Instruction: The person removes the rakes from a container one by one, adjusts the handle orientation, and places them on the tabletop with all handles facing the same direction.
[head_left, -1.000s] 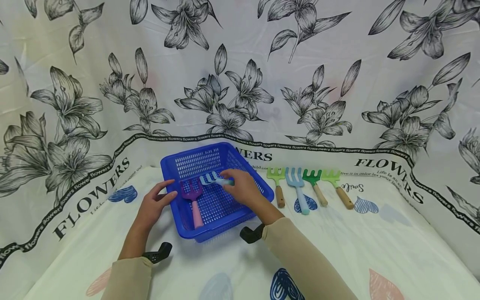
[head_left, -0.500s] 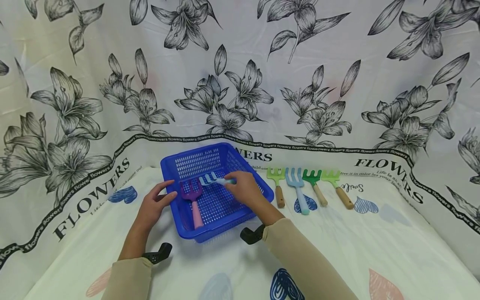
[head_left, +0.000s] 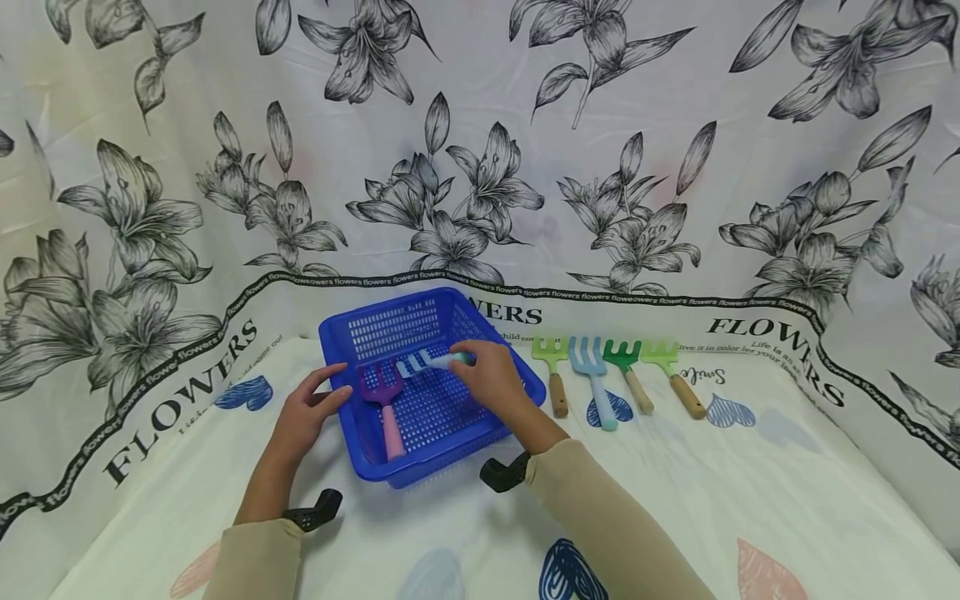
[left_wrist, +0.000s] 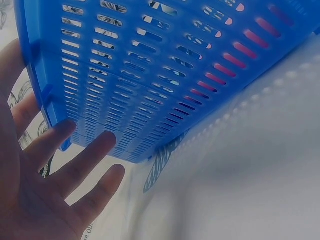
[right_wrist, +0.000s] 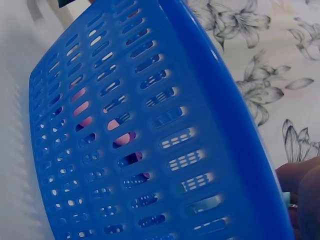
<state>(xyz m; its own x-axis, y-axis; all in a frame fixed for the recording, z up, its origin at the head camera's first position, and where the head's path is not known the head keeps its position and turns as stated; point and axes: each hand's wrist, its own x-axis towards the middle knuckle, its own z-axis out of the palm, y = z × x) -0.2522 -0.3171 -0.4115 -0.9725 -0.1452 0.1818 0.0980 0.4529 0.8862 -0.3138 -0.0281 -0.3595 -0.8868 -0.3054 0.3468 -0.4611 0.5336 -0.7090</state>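
Observation:
A blue plastic basket (head_left: 450, 446) with slotted walls sits tilted to my view on the cloth. Inside it, a purple hand fork (head_left: 382, 383) with a pink handle lies along the left side. My right hand (head_left: 486, 379) reaches over the basket and pinches the handle of a light blue hand fork (head_left: 438, 362), its tines pointing left, close beside the purple head. At the left rim my left hand (head_left: 303, 408) rests its thumb and index finger; in the left wrist view its other fingers spread straight along the outer wall. The right wrist view mostly shows the basket's slotted wall.
Right of the basket, several hand forks lie in a row: a light green one (head_left: 553, 354), a light blue one (head_left: 588, 360), a dark green one (head_left: 624, 357) and a yellow-green one (head_left: 662, 354). A flower-printed curtain (head_left: 465, 167) hangs behind the white cloth (head_left: 420, 533).
My right hand has shifted slightly right along the light blue fork's handle, and the fork's tines have dipped slightly toward the purple fork. The left hand has stayed at the rim.

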